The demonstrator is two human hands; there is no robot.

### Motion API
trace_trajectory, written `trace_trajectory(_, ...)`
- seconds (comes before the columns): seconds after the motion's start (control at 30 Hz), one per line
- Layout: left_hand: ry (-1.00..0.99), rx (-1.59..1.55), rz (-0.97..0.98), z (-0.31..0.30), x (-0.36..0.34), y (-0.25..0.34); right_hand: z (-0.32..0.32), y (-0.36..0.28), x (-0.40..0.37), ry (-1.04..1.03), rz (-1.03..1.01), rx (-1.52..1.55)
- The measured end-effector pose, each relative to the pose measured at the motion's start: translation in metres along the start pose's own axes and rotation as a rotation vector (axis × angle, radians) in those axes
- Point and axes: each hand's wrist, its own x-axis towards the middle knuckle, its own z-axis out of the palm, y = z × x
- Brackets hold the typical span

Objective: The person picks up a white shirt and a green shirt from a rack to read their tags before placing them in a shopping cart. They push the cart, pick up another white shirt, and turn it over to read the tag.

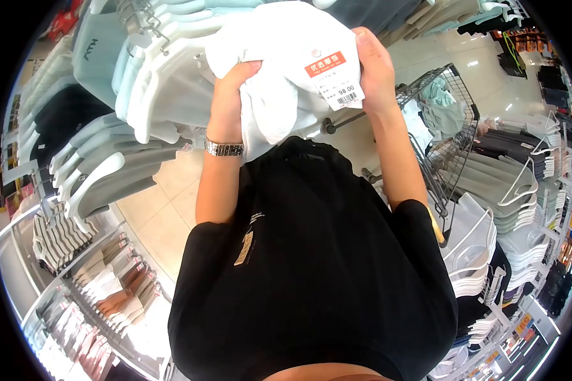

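Observation:
A bundled white garment (273,38) is held up in front of me between both hands; its exact kind is hidden by the folds. My left hand (230,95) grips its left side, thumb on top of the cloth, with a metal-band watch or bracelet (224,149) on the wrist. My right hand (376,73) holds the right edge, thumb upward and fingers partly behind the fabric. Beside the right hand hangs a red and white price tag (335,79) with a barcode and the figure 98.00.
Racks of hanging shirts (108,168) stand on my left, with white hangers (149,95) close to the left hand. A black wire shopping cart (454,120) containing clothes is at my right. Further right hang more garments (496,190). Tiled floor (162,209) shows below.

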Motion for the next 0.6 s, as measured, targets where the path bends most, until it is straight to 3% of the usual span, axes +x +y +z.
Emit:
trace_trajectory(0.03,0.014,-0.027,-0.064,0.000,-0.002,0.000,0.002,-0.001,0.000,0.006,-0.001,0.015)
trace_trajectory(0.17,-0.050,-0.179,-0.026,-0.016,0.001,-0.011,0.006,0.000,0.001,-0.033,0.049,0.156)
trace_trajectory(0.33,-0.253,-0.359,-0.017,-0.016,-0.004,-0.016,0.020,-0.013,-0.009,-0.031,0.122,0.354)
trace_trajectory(0.43,-0.290,-0.428,-0.057,-0.019,-0.005,-0.020,0.017,-0.013,-0.011,-0.138,0.117,0.435)
trace_trajectory(0.6,-0.226,-0.381,-0.035,-0.016,-0.005,-0.024,0.020,-0.017,-0.019,-0.087,0.080,0.402)
